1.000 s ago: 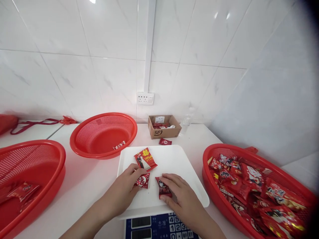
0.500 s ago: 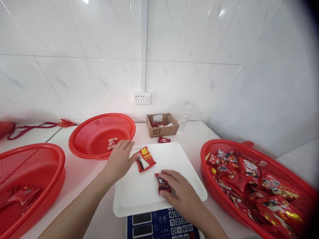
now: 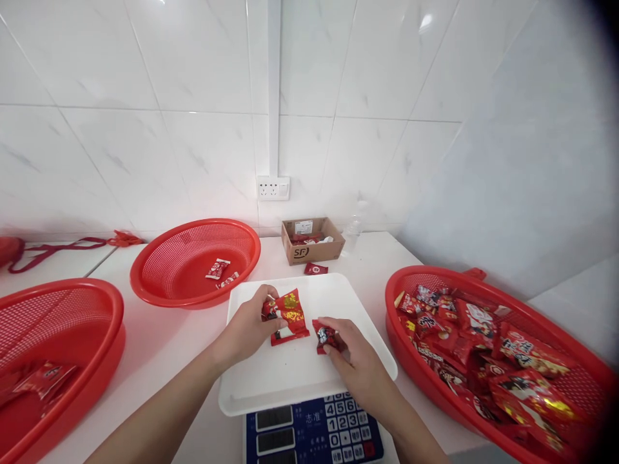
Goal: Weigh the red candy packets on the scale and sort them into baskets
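Observation:
Over the white tray (image 3: pixel 251 380) of a weighing scale (image 3: pixel 314 428), my left hand (image 3: pixel 251 322) is closed on a red snack packet (image 3: pixel 293 312) with gold lettering, thumb on its front and fingers behind. To its right, my right hand (image 3: pixel 348 351) pinches a smaller dark red candy packet (image 3: pixel 325 335) between thumb and fingers. The two packets are close together but apart. The scale's blue keypad and dark displays show below the tray.
A red basket (image 3: pixel 401 309) full of red snack packets stands on the right. Behind left is a red basket (image 3: pixel 193 224) with small wrapped candies (image 3: pixel 217 269); another red basket (image 3: pixel 116 322) is at left. A cardboard box (image 3: pixel 313 251), a packet (image 3: pixel 316 269) and a clear bottle (image 3: pixel 355 225) stand behind.
My left hand has moved from the rear basket's edge onto the larger packet and gripped it. My right hand has raised the smaller packet slightly. Two candies now show in the rear basket.

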Tool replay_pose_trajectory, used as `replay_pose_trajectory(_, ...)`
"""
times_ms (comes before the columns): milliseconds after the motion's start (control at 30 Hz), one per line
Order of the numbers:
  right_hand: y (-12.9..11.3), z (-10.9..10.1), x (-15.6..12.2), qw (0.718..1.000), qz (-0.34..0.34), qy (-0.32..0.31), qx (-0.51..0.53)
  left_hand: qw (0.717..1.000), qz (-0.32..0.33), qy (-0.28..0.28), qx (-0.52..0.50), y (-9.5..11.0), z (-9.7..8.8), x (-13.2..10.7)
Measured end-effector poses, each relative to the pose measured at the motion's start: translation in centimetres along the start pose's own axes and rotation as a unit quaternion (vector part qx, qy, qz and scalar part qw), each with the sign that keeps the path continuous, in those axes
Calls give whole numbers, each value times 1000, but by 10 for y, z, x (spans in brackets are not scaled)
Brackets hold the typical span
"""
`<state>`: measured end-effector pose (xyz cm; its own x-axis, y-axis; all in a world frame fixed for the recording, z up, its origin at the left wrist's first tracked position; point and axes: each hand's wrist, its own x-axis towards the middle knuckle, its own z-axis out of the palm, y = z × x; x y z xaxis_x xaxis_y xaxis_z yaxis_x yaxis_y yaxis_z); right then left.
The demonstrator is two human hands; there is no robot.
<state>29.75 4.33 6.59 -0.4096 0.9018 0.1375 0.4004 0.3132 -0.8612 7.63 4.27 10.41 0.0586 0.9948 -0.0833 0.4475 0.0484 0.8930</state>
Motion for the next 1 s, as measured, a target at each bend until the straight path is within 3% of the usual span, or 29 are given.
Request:
replay_pose_trajectory(100,-2,-2,2,996,35,19,76,986,7,-33,-162,3,2,-4)
replay_pose_trajectory(200,-11,-4,2,992,30,14,121,970,13,-61,-235,9,4,-8)
replay_pose_trajectory(367,-26,-3,4,988,21,-15,151,968,34,-78,-236,18,12,-16)
replay_pose_trajectory(533,-29,0,5,995,11,6,103,959,22,-76,-271,21,20,-19)
replay_pose_trajectory(733,-31,1,5,996,-59,54,46,953,15,-86,-290,24,30,-23)
replay_pose_trajectory(1000,-30,9,6,995,-36,48,85,953,49,-88,-285,24,31,-25)
